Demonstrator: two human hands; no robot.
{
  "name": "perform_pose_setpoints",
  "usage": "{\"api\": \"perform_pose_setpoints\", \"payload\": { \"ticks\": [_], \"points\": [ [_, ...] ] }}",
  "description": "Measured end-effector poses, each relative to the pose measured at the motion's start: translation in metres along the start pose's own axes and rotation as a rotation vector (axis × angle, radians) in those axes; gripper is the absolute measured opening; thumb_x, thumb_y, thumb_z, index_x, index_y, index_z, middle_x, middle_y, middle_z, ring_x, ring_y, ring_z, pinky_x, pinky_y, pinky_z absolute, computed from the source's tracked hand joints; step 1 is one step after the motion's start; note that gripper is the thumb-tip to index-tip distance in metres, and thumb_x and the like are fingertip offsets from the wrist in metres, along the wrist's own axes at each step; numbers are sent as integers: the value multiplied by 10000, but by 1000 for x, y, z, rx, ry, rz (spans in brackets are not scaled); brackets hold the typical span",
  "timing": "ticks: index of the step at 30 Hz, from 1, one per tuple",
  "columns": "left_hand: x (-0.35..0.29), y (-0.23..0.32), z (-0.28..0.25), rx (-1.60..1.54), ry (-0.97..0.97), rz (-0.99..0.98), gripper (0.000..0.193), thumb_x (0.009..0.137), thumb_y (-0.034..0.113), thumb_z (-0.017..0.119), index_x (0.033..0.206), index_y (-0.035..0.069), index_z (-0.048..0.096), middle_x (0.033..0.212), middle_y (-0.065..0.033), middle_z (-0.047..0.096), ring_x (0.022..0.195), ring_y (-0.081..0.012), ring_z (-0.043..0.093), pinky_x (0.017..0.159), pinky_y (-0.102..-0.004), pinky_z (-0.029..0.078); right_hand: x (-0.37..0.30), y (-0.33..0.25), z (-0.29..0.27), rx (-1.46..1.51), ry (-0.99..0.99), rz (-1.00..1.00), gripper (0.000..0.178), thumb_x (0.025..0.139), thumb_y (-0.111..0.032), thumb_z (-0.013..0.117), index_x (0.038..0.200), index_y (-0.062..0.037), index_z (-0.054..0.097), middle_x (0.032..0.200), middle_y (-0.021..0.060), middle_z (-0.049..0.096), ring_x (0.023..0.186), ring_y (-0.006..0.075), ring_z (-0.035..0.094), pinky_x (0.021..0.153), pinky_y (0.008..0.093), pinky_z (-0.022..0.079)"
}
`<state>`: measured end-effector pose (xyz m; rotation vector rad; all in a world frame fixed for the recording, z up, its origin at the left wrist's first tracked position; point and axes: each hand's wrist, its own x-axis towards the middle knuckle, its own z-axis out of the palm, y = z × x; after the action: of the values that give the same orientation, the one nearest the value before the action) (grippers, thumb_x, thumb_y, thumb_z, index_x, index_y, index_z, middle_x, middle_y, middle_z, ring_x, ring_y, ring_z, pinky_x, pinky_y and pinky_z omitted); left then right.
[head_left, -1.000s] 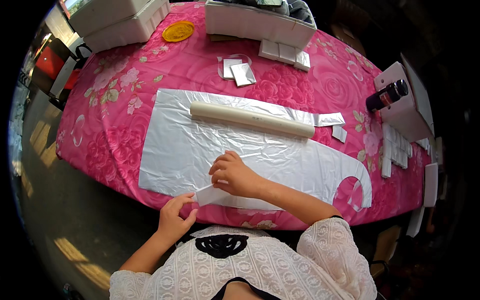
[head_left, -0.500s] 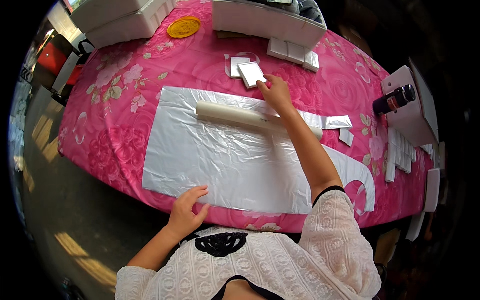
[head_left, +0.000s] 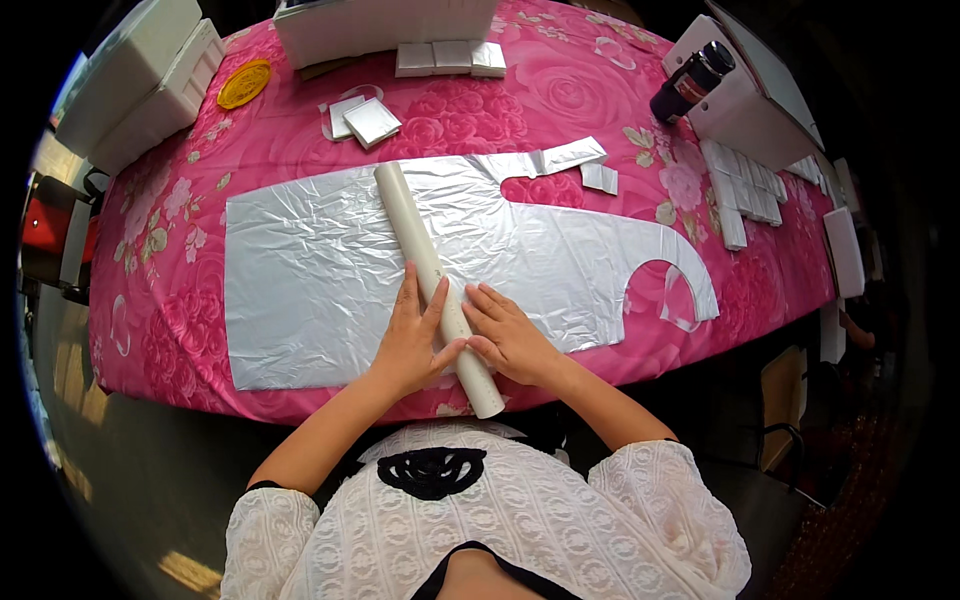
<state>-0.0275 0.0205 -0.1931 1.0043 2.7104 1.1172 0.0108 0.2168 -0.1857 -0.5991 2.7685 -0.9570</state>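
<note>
A silvery plastic vest-style bag [head_left: 310,290] lies flat, its two handle loops to the right. Slanting across it is a pale, hard-looking tube [head_left: 408,215], whose near end sticks out past the table's front edge. My left hand [head_left: 408,335] rests against the tube's left side, fingers stretched and apart. On the other side my right hand [head_left: 512,335] touches it with its fingers extended; the two thumbs nearly meet over the tube. Neither hand is wrapped around it. Behind the bag are two flat, folded silvery packets [head_left: 372,122], one partly over the other.
A pink flowered cloth [head_left: 170,310] covers the table. White foam boxes [head_left: 385,28] stand at the back and back left, near a yellow plastic disc [head_left: 243,84]. Folded packets line up by the back box [head_left: 450,58] and at the right [head_left: 745,195]. A dark bottle [head_left: 692,82] leans beside a white box.
My right hand has come back from the folded packets to the tube, and my left hand has moved onto it. The tube has turned from crosswise to steeply slanted. The view has shifted right.
</note>
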Motion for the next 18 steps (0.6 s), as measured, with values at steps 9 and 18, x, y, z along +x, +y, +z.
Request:
{"api": "perform_pose_setpoints", "payload": {
  "ticks": [9, 18],
  "points": [
    [26, 38, 18, 150, -121, 44, 683, 746, 358, 644, 1318, 83, 392, 1426, -284, 67, 1303, -461, 126, 1050, -473, 224, -77, 196, -111, -537, 559, 513, 413, 875, -155, 416, 1215, 76, 455, 1300, 226, 425, 1221, 324, 396, 1036, 371, 288],
    [29, 47, 27, 177, -104, 39, 620, 744, 315, 634, 1281, 75, 437, 1440, -252, 78, 1312, -455, 89, 1057, -478, 204, -115, 220, -139, -731, 810, 551, 73, 762, -107, 604, 793, -41, 605, 829, 95, 640, 793, 267, 607, 714, 368, 471]
  ]
}}
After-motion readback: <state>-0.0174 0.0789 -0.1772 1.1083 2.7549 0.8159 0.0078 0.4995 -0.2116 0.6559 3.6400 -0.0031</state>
